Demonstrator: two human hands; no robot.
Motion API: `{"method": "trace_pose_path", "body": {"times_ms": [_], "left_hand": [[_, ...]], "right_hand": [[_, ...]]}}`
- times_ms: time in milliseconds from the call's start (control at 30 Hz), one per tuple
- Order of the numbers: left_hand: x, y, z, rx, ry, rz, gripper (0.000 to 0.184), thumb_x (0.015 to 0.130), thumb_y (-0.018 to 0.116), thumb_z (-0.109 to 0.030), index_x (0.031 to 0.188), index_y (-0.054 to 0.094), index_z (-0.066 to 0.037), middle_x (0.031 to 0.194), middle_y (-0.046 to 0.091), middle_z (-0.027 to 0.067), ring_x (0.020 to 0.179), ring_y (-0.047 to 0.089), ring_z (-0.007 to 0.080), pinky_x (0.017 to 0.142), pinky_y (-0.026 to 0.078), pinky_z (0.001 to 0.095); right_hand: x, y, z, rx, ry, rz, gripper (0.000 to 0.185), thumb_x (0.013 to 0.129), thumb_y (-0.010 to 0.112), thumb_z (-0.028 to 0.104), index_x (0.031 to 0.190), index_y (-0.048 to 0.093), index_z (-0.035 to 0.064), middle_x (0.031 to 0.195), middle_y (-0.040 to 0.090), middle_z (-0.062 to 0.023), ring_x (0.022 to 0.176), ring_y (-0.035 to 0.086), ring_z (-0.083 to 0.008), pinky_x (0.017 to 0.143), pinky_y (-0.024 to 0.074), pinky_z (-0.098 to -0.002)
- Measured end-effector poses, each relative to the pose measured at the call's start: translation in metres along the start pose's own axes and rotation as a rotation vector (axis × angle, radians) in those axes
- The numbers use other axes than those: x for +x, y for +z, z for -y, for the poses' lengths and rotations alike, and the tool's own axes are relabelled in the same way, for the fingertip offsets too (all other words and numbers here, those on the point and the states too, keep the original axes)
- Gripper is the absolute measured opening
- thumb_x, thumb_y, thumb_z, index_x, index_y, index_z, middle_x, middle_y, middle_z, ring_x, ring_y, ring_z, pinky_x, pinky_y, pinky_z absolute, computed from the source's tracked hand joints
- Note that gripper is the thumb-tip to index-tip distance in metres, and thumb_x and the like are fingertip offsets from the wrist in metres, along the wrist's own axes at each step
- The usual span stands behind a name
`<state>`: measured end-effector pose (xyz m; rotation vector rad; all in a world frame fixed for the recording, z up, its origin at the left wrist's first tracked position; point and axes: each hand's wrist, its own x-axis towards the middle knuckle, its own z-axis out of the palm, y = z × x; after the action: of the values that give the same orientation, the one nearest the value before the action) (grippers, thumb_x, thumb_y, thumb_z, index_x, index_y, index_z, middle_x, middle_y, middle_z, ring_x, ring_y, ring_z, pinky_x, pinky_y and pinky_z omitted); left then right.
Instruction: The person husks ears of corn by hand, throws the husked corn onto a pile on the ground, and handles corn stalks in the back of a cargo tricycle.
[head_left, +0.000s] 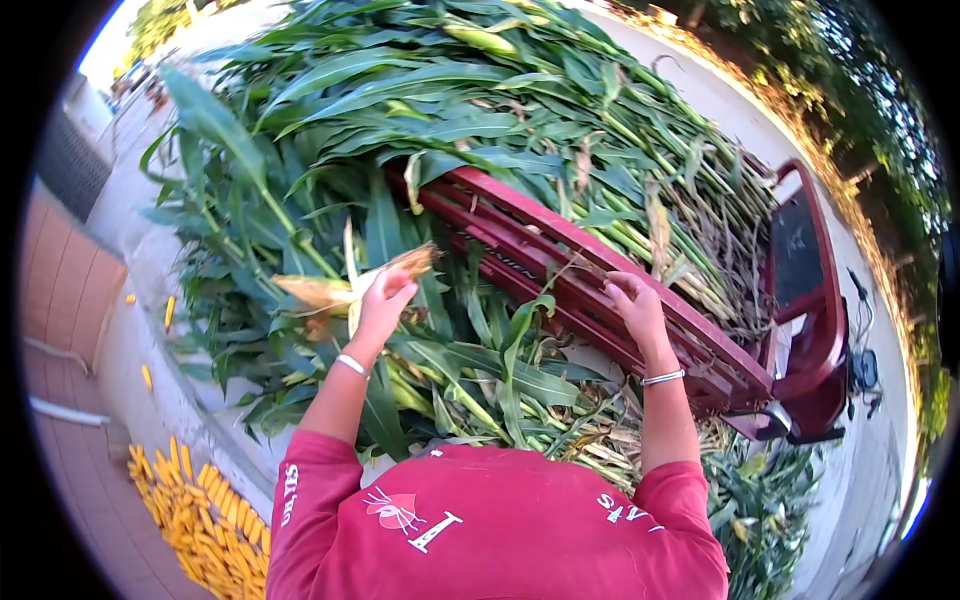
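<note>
So the left hand [385, 300] has a corn husk [350, 290], dry and tan with pale strips sticking out, and it's over the leaves just off the near side of the red cart [540, 228]. That grip is closed around it, fingers and thumb pinched in, with one end of the husk poking out either side. Can't tell if there's a cob inside.

The right hand [635, 305] is up by the cart's side rail, fingers curled with the thumb close to them. I can't tell how far open that grip is, or whether it has the thin dry strand near the fingertips or is touching the rail behind. Both wrists have a silvery bracelet on.

The cart itself is loaded with green corn stalks [400, 100], piled over the side rail and spilling off its left end. Their bare stems point toward the dark panel [795, 250] at the cart's right end. There's a green ear [482, 38] on the heap toward the cart's far side. More stalks and dry leaves lie on the ground on the near side of the cart, under the arms. Well apart from the cart, down to the lower left, there's a pile of yellow cobs [205, 510], plus a few loose ones on the ground between them.
</note>
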<state>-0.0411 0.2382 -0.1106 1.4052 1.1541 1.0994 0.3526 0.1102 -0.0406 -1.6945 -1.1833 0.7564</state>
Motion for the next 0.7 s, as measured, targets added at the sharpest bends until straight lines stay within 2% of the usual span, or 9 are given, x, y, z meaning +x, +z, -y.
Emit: {"method": "trace_pose_path", "body": {"times_ms": [133,167,233,300,333,467,500,567,700], "left_hand": [[0.08,0.093,-0.009,0.149,0.122,0.287,0.017,0.086,0.064,-0.018,0.093,0.062,-0.002,0.084,0.062,0.0042,0.076,0.059,0.0124,0.071,0.048,0.0285],[0.093,0.115,-0.009,0.288,0.26,0.249,0.018,0.085,0.064,-0.02,0.09,0.063,-0.003,0.083,0.062,0.0077,0.074,0.06,0.0185,0.07,0.048,0.0309],[0.12,0.154,-0.018,0.386,0.312,0.28,0.018,0.084,0.064,-0.021,0.087,0.063,-0.004,0.085,0.063,0.0108,0.078,0.061,0.0263,0.072,0.049,0.0359],[0.15,0.189,-0.01,0.495,0.431,0.269,0.018,0.086,0.063,-0.022,0.089,0.064,-0.004,0.085,0.063,0.0116,0.08,0.061,0.0264,0.074,0.048,0.0359],[0.161,0.203,-0.009,0.555,0.462,0.248,0.017,0.084,0.064,-0.022,0.085,0.064,-0.005,0.086,0.064,0.0118,0.083,0.061,0.0306,0.075,0.047,0.0409],[0.2,0.245,0.006,0.753,0.588,0.174,0.017,0.081,0.064,-0.025,0.078,0.064,-0.009,0.083,0.063,0.0107,0.085,0.059,0.0332,0.074,0.047,0.0462],[0.209,0.252,0.014,0.837,0.65,0.165,0.022,0.083,0.062,-0.03,0.075,0.064,-0.009,0.081,0.064,0.0117,0.082,0.06,0.0344,0.072,0.047,0.0469],[0.221,0.261,0.024,0.846,0.549,0.252,0.028,0.085,0.059,-0.032,0.071,0.063,-0.008,0.075,0.064,0.0133,0.076,0.062,0.0356,0.07,0.048,0.0474],[0.235,0.269,0.025,0.836,0.551,0.316,0.039,0.091,0.051,-0.037,0.069,0.062,-0.006,0.07,0.064,0.0149,0.071,0.062,0.0357,0.069,0.048,0.048]], "right_hand": [[0.018,-0.033,-0.008,-0.204,0.007,-0.125,0.028,0.087,0.064,0.016,0.108,0.064,-0.003,0.1,0.069,-0.0123,0.09,0.066,-0.0185,0.08,0.0517,-0.03],[0.024,-0.038,-0.015,-0.272,-0.02,-0.14,0.029,0.087,0.064,0.017,0.108,0.064,-0.0025,0.1,0.068,-0.0139,0.091,0.066,-0.0213,0.08,0.0517,-0.0316],[0.038,-0.046,-0.027,-0.344,-0.037,-0.164,0.03,0.086,0.064,0.018,0.108,0.064,-0.0021,0.101,0.068,-0.0155,0.091,0.067,-0.0241,0.081,0.0517,-0.0332],[0.054,-0.05,-0.037,-0.431,0.042,-0.136,0.031,0.084,0.064,0.02,0.107,0.064,-0.0003,0.101,0.067,-0.0178,0.092,0.066,-0.029,0.083,0.0509,-0.0359],[0.063,-0.05,-0.045,-0.479,0.028,-0.144,0.031,0.083,0.064,0.022,0.106,0.065,0.0015,0.102,0.067,-0.0179,0.094,0.064,-0.0318,0.084,0.0502,-0.038],[0.098,-0.044,-0.069,-0.626,0.018,-0.091,0.03,0.083,0.062,0.024,0.106,0.066,0.004,0.105,0.066,-0.0173,0.098,0.062,-0.0342,0.087,0.0488,-0.0411],[0.107,-0.043,-0.077,-0.624,0.005,-0.079,0.03,0.083,0.062,0.024,0.106,0.066,0.004,0.105,0.066,-0.0173,0.098,0.062,-0.0342,0.087,0.0488,-0.0411],[0.133,-0.037,-0.092,-0.734,0.011,0.012,0.031,0.083,0.061,0.023,0.108,0.065,0.005,0.107,0.065,-0.0175,0.1,0.061,-0.0339,0.088,0.0484,-0.0413],[0.183,-0.028,-0.128,-0.832,0.075,0.132,0.033,0.083,0.06,0.022,0.112,0.063,0.0063,0.11,0.064,-0.0178,0.103,0.06,-0.0333,0.09,0.0476,-0.0412]]}}
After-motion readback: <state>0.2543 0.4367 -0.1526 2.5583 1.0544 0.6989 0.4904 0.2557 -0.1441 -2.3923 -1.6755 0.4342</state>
